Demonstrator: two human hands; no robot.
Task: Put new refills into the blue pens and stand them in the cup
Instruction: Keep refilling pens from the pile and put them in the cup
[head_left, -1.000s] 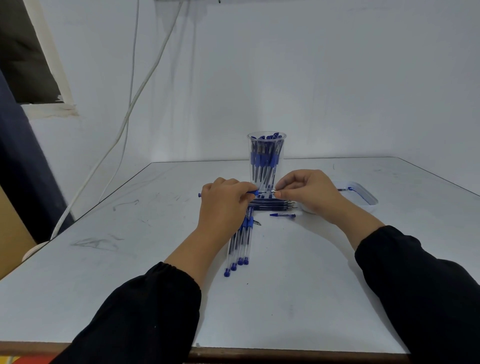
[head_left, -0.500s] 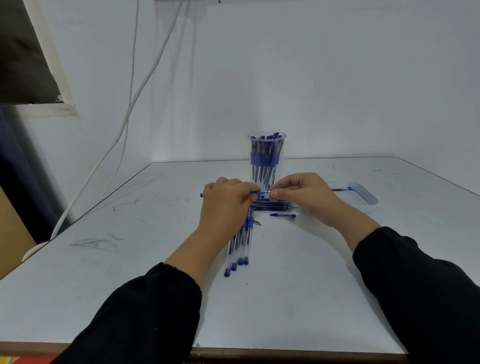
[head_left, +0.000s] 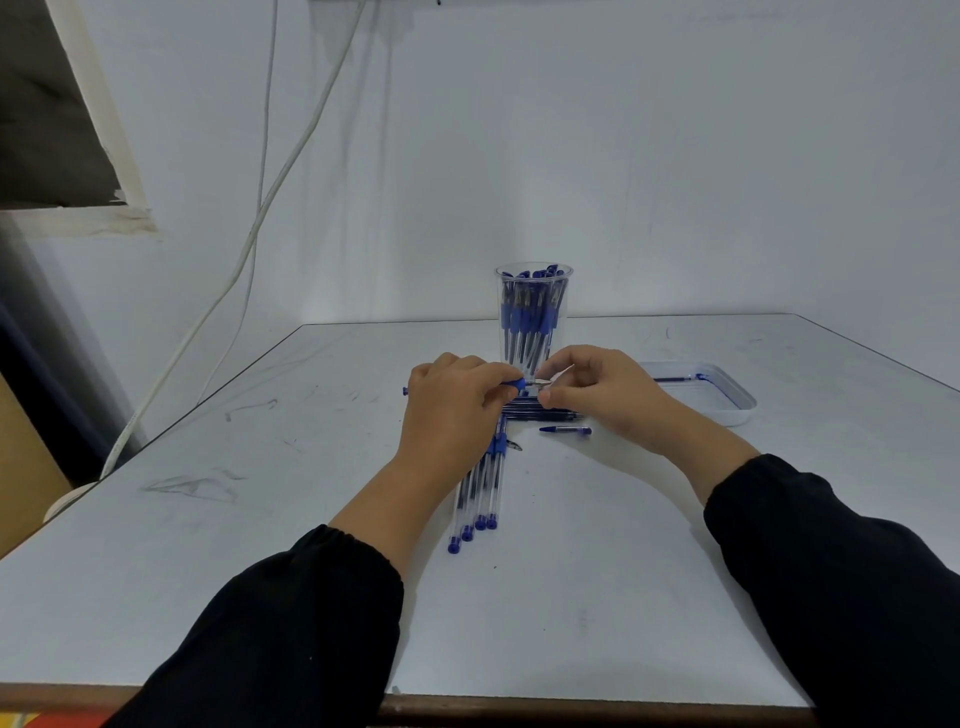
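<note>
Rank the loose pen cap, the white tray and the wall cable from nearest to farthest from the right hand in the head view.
From the right hand:
1. Loose pen cap, on the table just below the hand.
2. White tray, to its right.
3. Wall cable, far off to the left.

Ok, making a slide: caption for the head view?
Left hand holds a pen while right hand works its tip, before the cup.

1 cup (head_left: 533, 291), 1 tray (head_left: 737, 402), 4 lying pens (head_left: 475, 499), 2 hands (head_left: 452, 410)
</note>
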